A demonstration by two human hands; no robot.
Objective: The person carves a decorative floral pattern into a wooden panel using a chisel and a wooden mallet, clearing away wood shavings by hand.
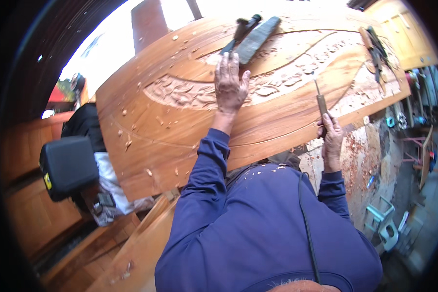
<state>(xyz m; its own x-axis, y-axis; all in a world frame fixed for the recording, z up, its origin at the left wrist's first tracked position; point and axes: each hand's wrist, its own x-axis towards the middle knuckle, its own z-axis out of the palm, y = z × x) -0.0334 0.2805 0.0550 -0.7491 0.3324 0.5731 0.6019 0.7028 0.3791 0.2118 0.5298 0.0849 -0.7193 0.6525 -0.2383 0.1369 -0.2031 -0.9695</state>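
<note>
My right hand (pixel 332 136) is closed round the wooden handle of a carving chisel (pixel 321 102), whose thin metal blade points away from me over the board. My left hand (pixel 230 85) is open, fingers stretched forward, over the carved wooden panel (pixel 180 131). Its fingertips reach the near end of a long grey block (pixel 258 40) that looks like a sharpening stone; whether they touch it I cannot tell. A dark-handled tool (pixel 243 30) lies alongside that block. Carved leaf relief (pixel 180 92) runs across the panel in a curved band on both sides of my left hand.
Several carving tools (pixel 374 53) lie at the panel's right end. Wood chips (pixel 128 144) are scattered over the surface. A black case (pixel 69 167) stands to the left. At the lower right, a pale green plastic stool (pixel 387 226) is on the floor.
</note>
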